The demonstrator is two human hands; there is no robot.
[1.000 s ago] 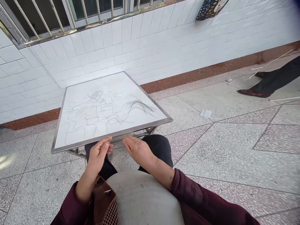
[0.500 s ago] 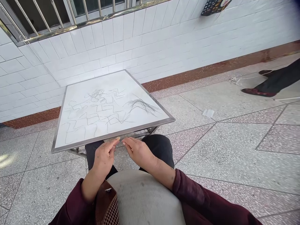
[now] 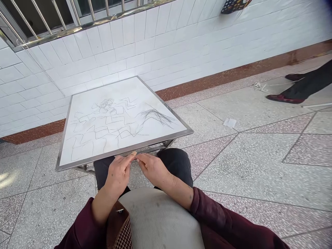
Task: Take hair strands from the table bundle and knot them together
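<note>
My left hand (image 3: pixel 119 173) and my right hand (image 3: pixel 153 169) meet at the fingertips just in front of the near edge of a white-topped table (image 3: pixel 124 145). Both are closed in a pinch, thumbs against fingers. Whatever they pinch, if anything, is too fine to see. Thin dark wavy strands (image 3: pixel 109 126) lie spread over the left and middle of the tabletop. At the right of it, a denser bundle of dark strands (image 3: pixel 158 116) lies in a bent shape, and at the back left there is a tangled clump (image 3: pixel 105 103).
The table has a metal rim and stands by a white tiled wall (image 3: pixel 103 65) with a barred window (image 3: pixel 64 20). My knees (image 3: pixel 176 164) are under its near edge. A person's legs (image 3: pixel 306 84) show at the right. White paper (image 3: pixel 229 122) lies on the floor.
My left hand has moved slightly right and up, so its fingertips now touch those of my right hand. My right hand has barely moved. The strands on the table lie as before.
</note>
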